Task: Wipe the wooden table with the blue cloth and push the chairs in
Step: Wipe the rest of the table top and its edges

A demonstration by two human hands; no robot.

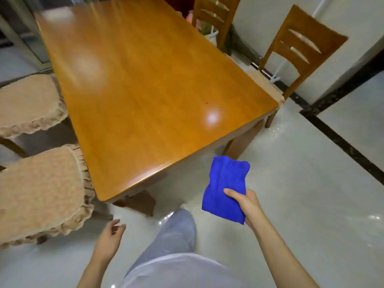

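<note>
A folded blue cloth [225,188] hangs in the air just off the near right corner of the wooden table [145,84], pinched in my right hand [246,204]. My left hand [110,238] hovers low near the table's near left corner, fingers loosely curled and holding nothing. Two chairs with beige cushioned seats [39,192] [29,102] stand pulled out along the table's left side. On the right side, one wooden chair [299,50] stands near the corner and a second [214,13] farther back. A few small red specks show on the tabletop.
My leg in light trousers [174,231] steps over the glossy pale tiled floor [291,183], which carries a black inlay stripe [340,140] on the right. A white wall stands behind the right chairs.
</note>
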